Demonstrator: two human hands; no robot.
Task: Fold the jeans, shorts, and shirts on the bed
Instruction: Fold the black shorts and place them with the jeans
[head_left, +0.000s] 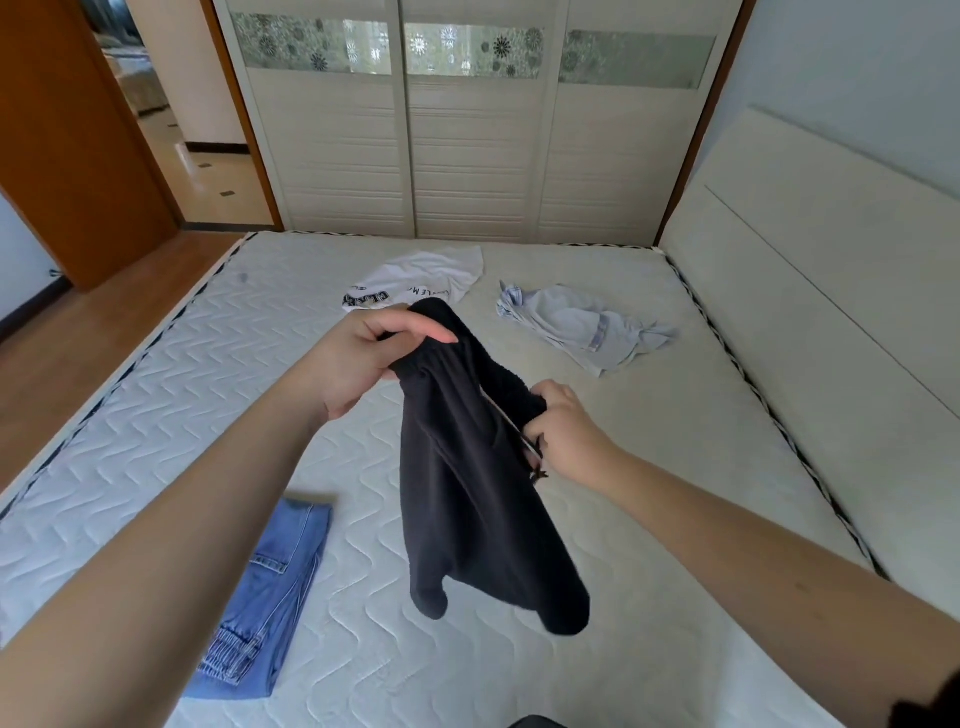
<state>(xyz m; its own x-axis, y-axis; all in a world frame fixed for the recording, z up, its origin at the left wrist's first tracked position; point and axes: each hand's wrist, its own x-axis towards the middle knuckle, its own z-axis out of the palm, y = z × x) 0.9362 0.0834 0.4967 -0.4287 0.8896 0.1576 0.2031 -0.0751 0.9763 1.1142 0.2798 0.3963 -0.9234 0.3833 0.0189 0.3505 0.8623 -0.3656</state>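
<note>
Both hands, left (358, 358) and right (569, 431), grip black shorts (478, 499) by the waistband above the bed (649, 467) centre; soft, light, limp fabric likely handles best from the waistband corners.

Black shorts (478, 499) aloft; folded jeans (270, 592), perhaps two crumpled shirts (576, 325).

The bed (649, 467) is carrying folded jeans (265, 597) lower left, and a white shirt (426, 278) and pale shirt (576, 322) lying crumpled upper centre.

Bare forearms (171, 519), no sleeves.
</note>
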